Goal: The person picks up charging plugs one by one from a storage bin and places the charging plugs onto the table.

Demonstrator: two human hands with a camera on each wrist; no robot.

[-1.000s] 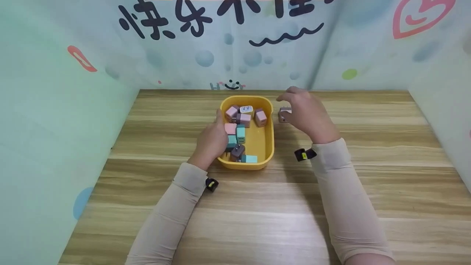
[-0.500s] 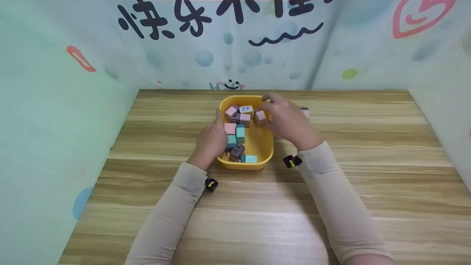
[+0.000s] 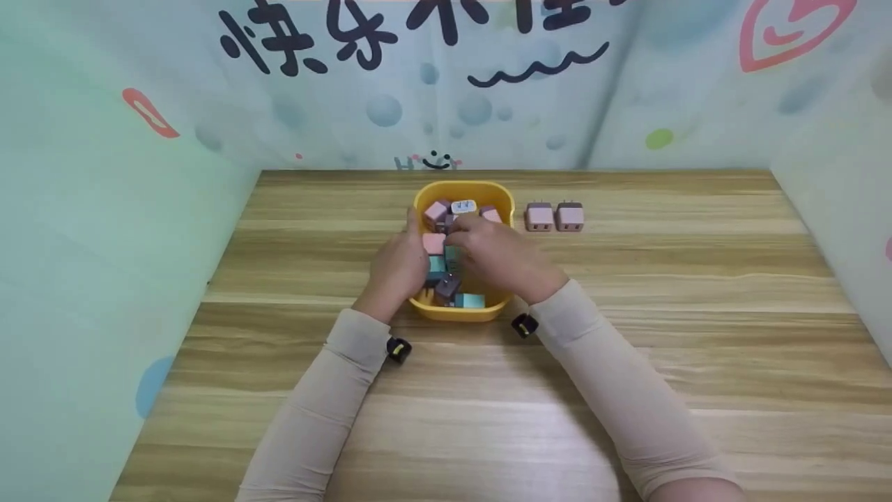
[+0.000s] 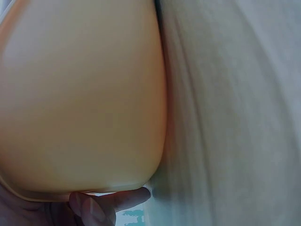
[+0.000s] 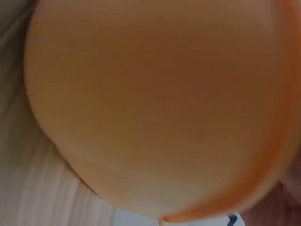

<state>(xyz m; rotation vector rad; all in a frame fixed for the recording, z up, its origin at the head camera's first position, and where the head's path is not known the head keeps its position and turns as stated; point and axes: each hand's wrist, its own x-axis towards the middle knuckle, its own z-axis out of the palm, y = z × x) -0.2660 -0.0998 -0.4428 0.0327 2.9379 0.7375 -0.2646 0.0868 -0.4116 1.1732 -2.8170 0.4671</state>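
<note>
A yellow plastic bin [image 3: 491, 311] holds several small wall chargers in pink, purple and teal, including a white-faced charger [image 3: 463, 206]. My left hand [image 3: 399, 268] grips the bin's left side, its thumb up at the rim; in the left wrist view its fingers [image 4: 127, 199] lie along the outer wall. My right hand [image 3: 502, 254] reaches over the right rim into the bin, fingers bent down among the chargers. Its fingertips are partly hidden, so whether they pinch a charger is unclear. A teal charger [image 3: 470, 300] lies at the near end.
Two pink-and-purple chargers [image 3: 555, 217] stand side by side on the wooden table [image 3: 697, 314], right of the bin, prongs toward the back. A printed cloth backdrop [image 3: 334, 125] rises behind the table's far edge, with pale side walls.
My right hand has moved left from beside the bin, uncovering two chargers standing on the table, and now reaches down inside the bin. My left hand has stayed on the bin's side.
</note>
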